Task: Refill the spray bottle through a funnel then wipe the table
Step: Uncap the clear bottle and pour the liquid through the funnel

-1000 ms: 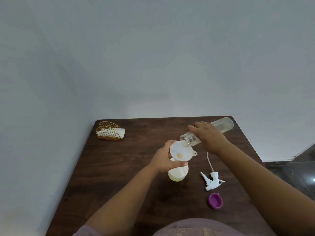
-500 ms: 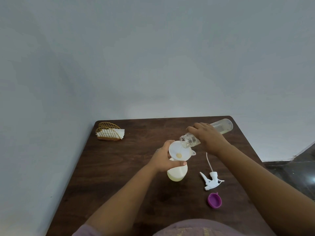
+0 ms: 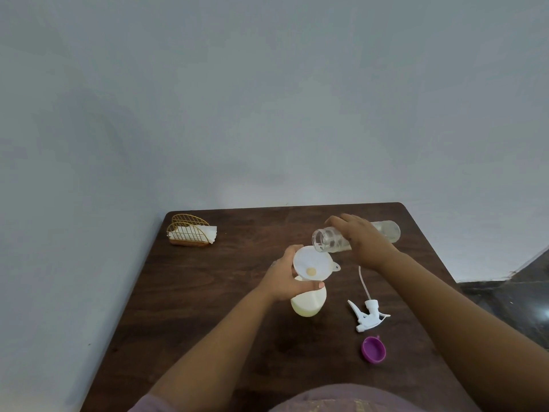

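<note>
A pale yellow spray bottle stands on the dark wooden table with a white funnel in its neck. My left hand grips the bottle's neck just below the funnel. My right hand holds a clear plastic bottle tipped almost level, its open mouth over the funnel's far rim. The white spray head with its tube lies on the table to the right.
A purple cap lies near the spray head, towards the front right. A gold wire napkin holder with white napkins stands at the back left corner. The table's right edge drops to a dark floor.
The clear bottle has tilted a little less steeply, its base now lower and nearly level. My left hand has kept its hold on the spray bottle.
</note>
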{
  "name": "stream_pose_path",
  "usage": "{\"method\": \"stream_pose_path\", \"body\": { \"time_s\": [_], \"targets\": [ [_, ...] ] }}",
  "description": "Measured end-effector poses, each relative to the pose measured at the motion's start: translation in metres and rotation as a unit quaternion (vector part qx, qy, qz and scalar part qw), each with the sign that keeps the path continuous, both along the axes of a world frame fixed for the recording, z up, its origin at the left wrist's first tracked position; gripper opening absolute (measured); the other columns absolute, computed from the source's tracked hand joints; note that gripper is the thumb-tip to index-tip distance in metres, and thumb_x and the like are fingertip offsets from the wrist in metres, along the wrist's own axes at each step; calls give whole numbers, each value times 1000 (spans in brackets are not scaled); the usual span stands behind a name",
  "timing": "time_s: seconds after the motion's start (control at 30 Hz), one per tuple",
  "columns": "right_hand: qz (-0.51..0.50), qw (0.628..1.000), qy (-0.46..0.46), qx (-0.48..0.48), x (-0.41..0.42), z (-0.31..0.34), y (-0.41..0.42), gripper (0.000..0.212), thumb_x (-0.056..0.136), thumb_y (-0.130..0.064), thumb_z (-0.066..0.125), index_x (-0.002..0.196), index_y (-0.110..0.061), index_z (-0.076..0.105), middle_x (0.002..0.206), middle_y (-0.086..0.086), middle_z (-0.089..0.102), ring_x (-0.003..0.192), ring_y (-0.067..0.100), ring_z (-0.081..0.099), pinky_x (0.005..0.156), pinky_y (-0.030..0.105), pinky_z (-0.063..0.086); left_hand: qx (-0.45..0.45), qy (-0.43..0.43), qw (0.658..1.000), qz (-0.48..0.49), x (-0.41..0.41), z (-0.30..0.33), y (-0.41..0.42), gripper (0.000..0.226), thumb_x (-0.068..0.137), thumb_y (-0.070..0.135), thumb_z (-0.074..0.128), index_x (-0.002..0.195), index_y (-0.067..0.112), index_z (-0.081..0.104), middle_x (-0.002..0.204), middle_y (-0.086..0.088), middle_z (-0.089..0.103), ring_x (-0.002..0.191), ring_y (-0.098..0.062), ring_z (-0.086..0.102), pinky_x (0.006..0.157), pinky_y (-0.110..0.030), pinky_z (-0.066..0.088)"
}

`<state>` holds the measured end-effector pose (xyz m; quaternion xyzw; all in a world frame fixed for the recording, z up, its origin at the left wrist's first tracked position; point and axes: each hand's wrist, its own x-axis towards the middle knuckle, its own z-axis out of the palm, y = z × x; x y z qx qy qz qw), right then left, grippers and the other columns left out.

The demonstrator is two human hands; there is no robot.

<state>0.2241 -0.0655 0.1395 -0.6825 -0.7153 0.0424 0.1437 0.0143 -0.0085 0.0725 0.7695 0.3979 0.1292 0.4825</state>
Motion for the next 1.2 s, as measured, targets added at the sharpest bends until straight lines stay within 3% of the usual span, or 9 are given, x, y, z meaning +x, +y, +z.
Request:
{"method": "stream_pose_path", "body": {
  "time_s": [0.1,0.27,0.6,0.7,0.8,0.93,1.03,1.13,1.2],
  "targets": [
    [-20,993,116,2,2,3,-3,54,63,-13,78,106,-29,50,94,-6,57,86,16,56,72,32,49,-3,7,1000,1,0,1,0,94,67,45,85,142,33,29,135,8,49,121,-18,52,98,-41,51],
    [-101,956,273,39,5,10,-16,63,63,-1,76,116,-26,52,96,-11,62,85,8,58,69,7,41,-12,17,1000,6,0,3,-1,106,66,48,85,148,30,20,141,6,45,125,-19,49,101,-39,49],
    [-197,877,436,46,9,1,-41,58,57,-15,83,106,-31,57,104,-3,69,102,19,64,89,41,53,-30,21,999,32,-2,3,-5,115,66,52,84,151,30,10,146,1,45,124,-21,54,103,-41,46],
    [-208,849,482,62,7,-3,-52,54,63,1,81,108,-19,57,103,3,70,90,12,67,80,31,56,-25,18,997,64,-6,4,-12,114,67,58,80,152,28,11,143,1,47,127,-19,50,104,-42,44],
    [-216,820,523,79,2,-9,-64,51,66,10,77,107,-11,57,98,7,68,80,11,66,70,26,52,47,11,990,134,-11,2,-28,104,69,66,74,150,24,21,149,4,38,140,-21,29,112,-46,33],
    [-237,816,520,87,-8,-20,-80,48,67,2,79,105,-18,57,96,3,66,89,18,64,72,24,51,139,-34,970,194,-14,2,-56,80,81,58,68,143,22,34,148,5,32,138,-16,22,107,-39,33],
    [-253,815,514,84,-24,-31,-91,55,65,-5,81,110,-25,56,103,0,64,101,20,62,84,32,52,223,-49,948,220,-15,-1,-77,59,85,47,67,134,22,44,142,3,35,132,-14,26,102,-34,35],
    [-261,852,439,119,-47,-41,-110,66,63,-10,84,120,-18,53,114,2,58,106,17,55,93,31,44,266,-71,945,179,-16,-3,-107,50,81,26,69,127,20,51,136,2,42,128,-15,33,102,-32,36],
    [-210,878,401,158,-63,-44,-124,62,61,-9,85,113,-19,53,106,-2,55,101,17,52,89,31,42,256,-88,954,127,-17,-6,-128,55,76,23,72,127,17,52,130,2,48,122,-16,38,100,-28,35]
  ]
}}
